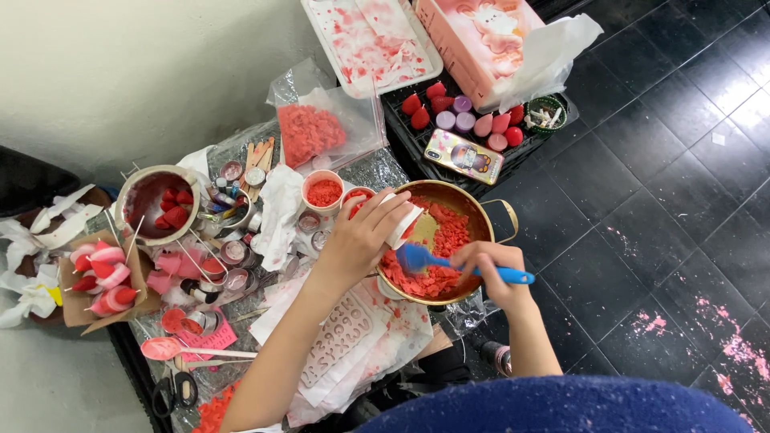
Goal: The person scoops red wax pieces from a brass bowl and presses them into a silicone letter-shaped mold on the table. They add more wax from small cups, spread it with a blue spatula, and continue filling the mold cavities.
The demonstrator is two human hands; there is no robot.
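My left hand (pixel 361 234) grips a white paper cup (pixel 403 227) tipped over the rim of a gold metal pot (pixel 481 210). The pot holds red wax chunks (pixel 449 236). My right hand (pixel 496 271) holds a blue spatula (pixel 425 258) by its handle, the blade resting among the chunks inside the pot. A second paper cup (pixel 324 191) full of red bits stands just left of the pot.
A bag of red wax flakes (pixel 309 132), a stained white tray (pixel 369 40), a pink box (pixel 481 40), a phone (pixel 464 155) on a black crate with candles, a steel pot (pixel 152 204), a box of pink candles (pixel 100 277), scissors (pixel 172 393) and a letter mould (pixel 341 337) surround me.
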